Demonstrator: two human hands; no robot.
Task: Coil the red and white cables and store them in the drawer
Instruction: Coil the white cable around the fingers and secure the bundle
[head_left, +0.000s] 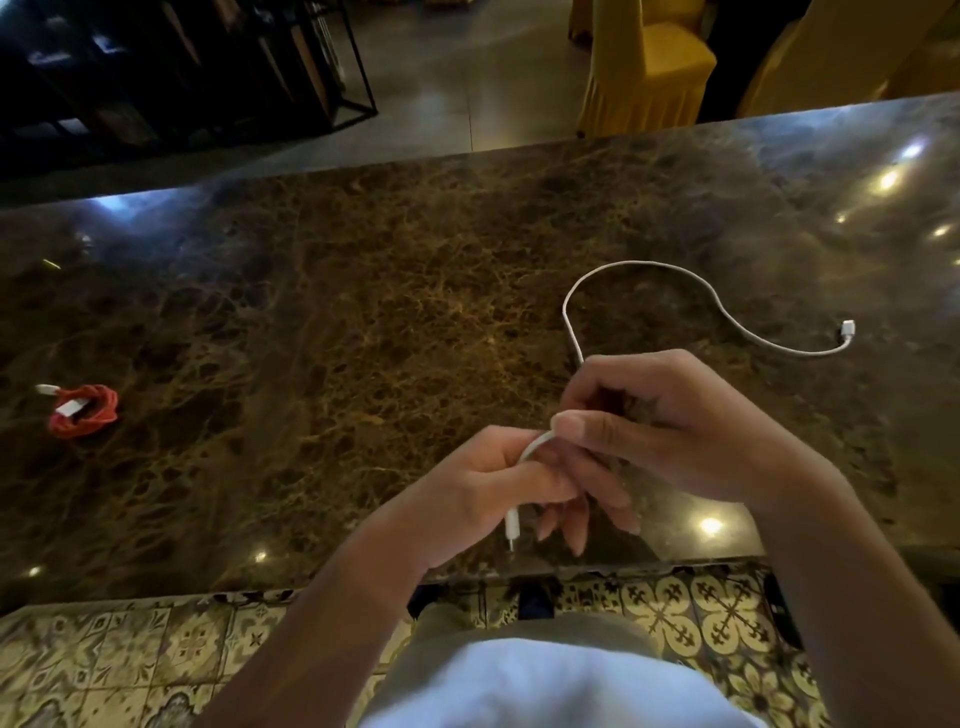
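White cable (644, 270): near end pinched in my left hand (493, 483) and right hand (670, 431) at countertop's (363, 286) near edge. Red cable (85, 411): coiled, left edge.

Countertop (363, 312): polished dark brown marble with gold veining, spanning the view; small ceiling-light reflections at right and along the near edge.
Near floor (691, 613): patterned cream-and-dark ornamental tiles.
Far floor (467, 67): smooth, glossy grey-brown slabs.
Far left: black metal-framed shelving unit (208, 67), contents dim.
Far right: chairs in yellow fabric covers (644, 62) with pleated skirts.
Lighting: dim overall.
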